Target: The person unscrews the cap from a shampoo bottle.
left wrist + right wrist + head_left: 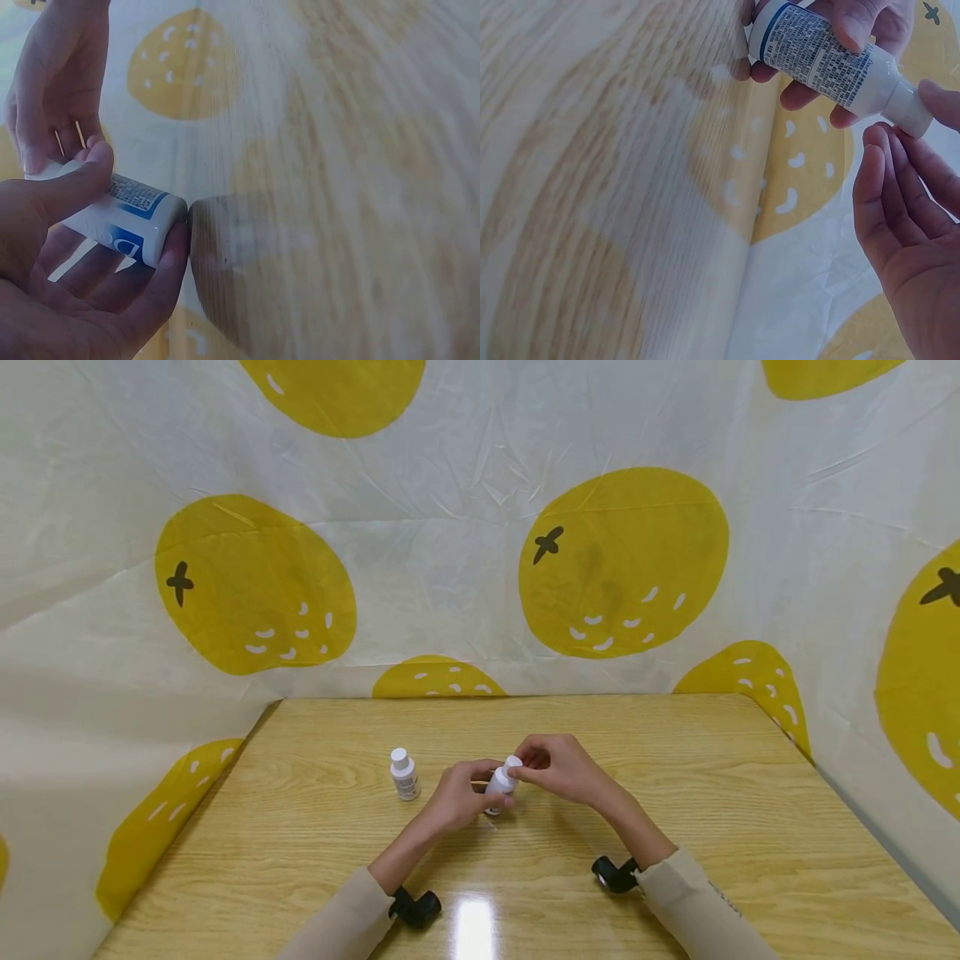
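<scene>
A small white bottle (501, 782) with a printed label is tilted just over the table, its cap toward the right. My left hand (459, 797) grips its body, thumb on one side and fingers round the other. In the left wrist view the bottle (154, 217) shows blue print near its base. My right hand (561, 767) pinches the white cap (909, 112) between thumb and fingertips. The cap is on the bottle's neck; whether it is loose I cannot tell.
A second white bottle (405, 775), capped and upright, stands left of my left hand. The wooden table (300, 852) ends at a cloth (442, 568) printed with yellow fruit, hanging behind and along the sides. Light reflects off the table's near part.
</scene>
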The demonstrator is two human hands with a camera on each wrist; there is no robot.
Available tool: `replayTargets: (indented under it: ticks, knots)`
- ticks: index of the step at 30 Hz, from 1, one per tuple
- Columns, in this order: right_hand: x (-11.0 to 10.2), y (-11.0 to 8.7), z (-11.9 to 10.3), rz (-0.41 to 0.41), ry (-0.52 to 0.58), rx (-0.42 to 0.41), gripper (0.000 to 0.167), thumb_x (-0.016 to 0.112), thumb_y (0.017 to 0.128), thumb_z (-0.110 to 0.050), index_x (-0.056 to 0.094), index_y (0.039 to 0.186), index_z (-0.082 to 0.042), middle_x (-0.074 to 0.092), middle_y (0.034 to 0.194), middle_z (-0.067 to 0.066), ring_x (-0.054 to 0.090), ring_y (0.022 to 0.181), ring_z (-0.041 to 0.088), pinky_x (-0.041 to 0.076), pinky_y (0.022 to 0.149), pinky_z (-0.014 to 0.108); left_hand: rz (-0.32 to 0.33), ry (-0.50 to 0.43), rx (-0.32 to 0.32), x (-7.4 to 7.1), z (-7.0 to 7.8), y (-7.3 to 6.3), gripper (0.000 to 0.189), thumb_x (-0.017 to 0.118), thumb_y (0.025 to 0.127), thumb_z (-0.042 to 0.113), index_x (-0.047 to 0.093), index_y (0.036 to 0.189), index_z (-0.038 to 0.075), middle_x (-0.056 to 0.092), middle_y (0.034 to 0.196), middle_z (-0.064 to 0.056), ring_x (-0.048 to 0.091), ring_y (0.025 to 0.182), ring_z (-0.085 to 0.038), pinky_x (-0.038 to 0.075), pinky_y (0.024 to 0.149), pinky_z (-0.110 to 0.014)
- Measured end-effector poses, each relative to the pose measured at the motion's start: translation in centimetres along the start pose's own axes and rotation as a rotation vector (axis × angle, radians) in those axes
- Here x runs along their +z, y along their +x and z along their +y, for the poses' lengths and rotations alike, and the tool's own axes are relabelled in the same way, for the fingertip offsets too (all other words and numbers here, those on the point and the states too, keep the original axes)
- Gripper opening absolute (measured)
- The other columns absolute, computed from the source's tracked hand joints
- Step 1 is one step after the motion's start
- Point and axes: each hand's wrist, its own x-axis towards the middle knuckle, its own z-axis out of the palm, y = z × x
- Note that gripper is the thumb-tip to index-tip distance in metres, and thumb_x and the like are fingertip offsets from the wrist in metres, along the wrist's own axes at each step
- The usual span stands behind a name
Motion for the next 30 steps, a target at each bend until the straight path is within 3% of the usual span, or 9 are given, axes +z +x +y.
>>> replayTargets:
  ticks: [30]
  knots:
    - [-0.15, -0.08, -0.22, 0.0, -0.013, 0.017, 0.015, 0.079, 0.093, -0.026, 0.074, 0.098, -0.012, 0.073, 0.088, -0.001, 0.067, 0.077, 0.009, 0.057, 0.072, 0.023, -0.016, -0.042, -0.012, -0.09, -0.14, -0.04, 0.044, 0.084, 0.088, 0.017, 0.072, 0.131, 0.015, 0.073, 0.126, -0.011, 0.073, 0.113, -0.029, 0.062, 0.086, -0.037]
